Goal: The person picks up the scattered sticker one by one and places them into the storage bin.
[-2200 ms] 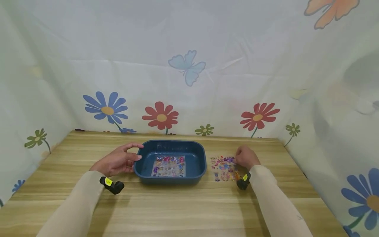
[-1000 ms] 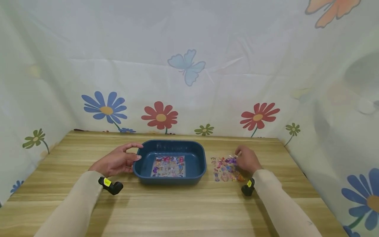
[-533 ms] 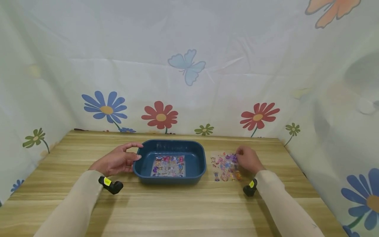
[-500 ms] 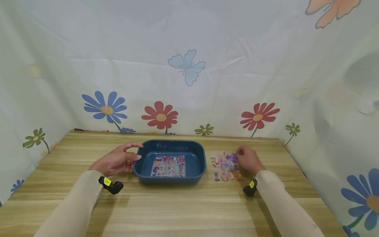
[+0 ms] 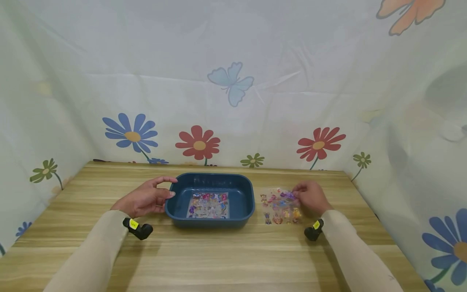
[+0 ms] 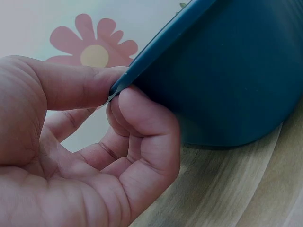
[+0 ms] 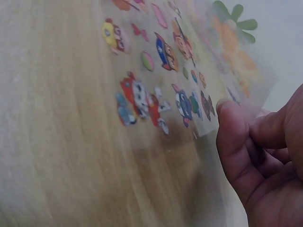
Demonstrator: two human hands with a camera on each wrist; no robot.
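Observation:
My left hand point(image 5: 144, 198) pinches the left rim of a dark blue plastic basin point(image 5: 211, 223), the thumb on one side of the wall and curled fingers on the other in the left wrist view. A clear sticker sheet point(image 5: 208, 206) with colourful figures lies flat inside the basin. Right of it, over the table, is another clear sticker sheet point(image 5: 279, 207). My right hand point(image 5: 313, 198) pinches its right edge between thumb and forefinger. In the right wrist view a raised, blurred sheet point(image 7: 241, 66) reaches those fingers, with cartoon-dog stickers point(image 7: 163, 56) beneath or beside it.
The wooden table point(image 5: 204, 259) runs back to a white curtain point(image 5: 284, 109) printed with flowers and a butterfly. Similar curtains stand on both sides. A black wrist camera point(image 5: 138, 229) is strapped to each cuff.
My right hand has shifted slightly right from over the sheet's edge, and its fingers now pinch that sheet, more of which shows. The left hand and basin have stayed in place.

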